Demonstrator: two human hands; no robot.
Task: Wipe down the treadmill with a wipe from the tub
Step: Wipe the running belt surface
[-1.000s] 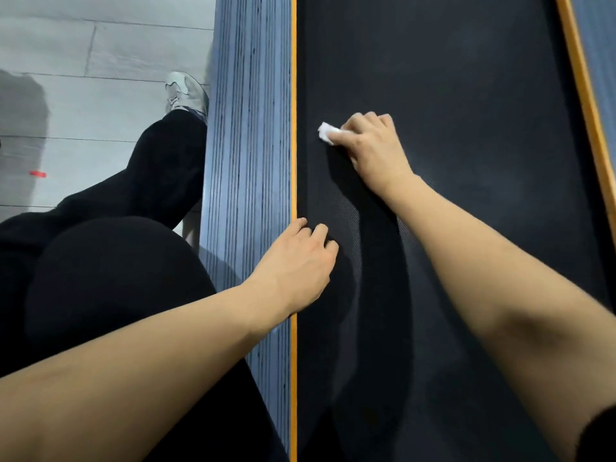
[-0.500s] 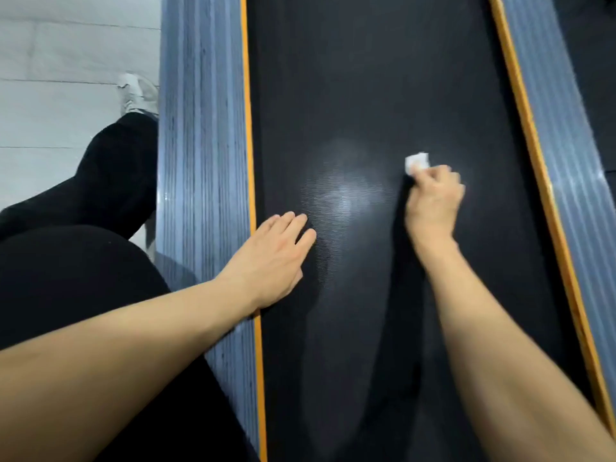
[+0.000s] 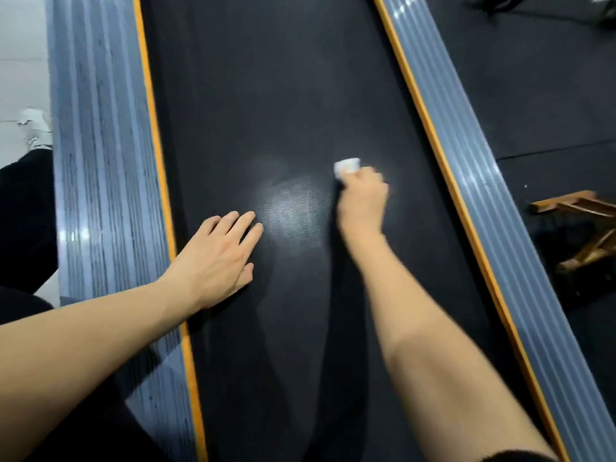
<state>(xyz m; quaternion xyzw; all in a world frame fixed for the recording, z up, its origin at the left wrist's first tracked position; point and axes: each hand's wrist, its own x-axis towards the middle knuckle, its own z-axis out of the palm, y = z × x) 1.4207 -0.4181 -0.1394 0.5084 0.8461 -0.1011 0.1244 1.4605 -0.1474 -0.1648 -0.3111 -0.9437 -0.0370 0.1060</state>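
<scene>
From the head camera, looking straight down onto the treadmill belt, black and finely textured, with a pale sheen of light near its middle. The right hand is out on the belt, right of centre, fingers curled down in a tight grip around a small white wipe; the wipe pokes out past the knuckles at the far end of the hand and sits pressed against the belt. The hand is a little blurred, so the individual fingers cannot be told apart. The left hand lies flat on the belt's left side, grip released, fingers straight and slightly spread, palm down, with the wrist crossing the orange stripe that edges the belt. Beyond that stripe runs the grey ribbed side rail, and a matching ribbed rail runs along the right. At far left, a white shoe sits on the pale floor, above a black trouser leg. At right, on the dark floor, a wooden frame is only partly in view.
</scene>
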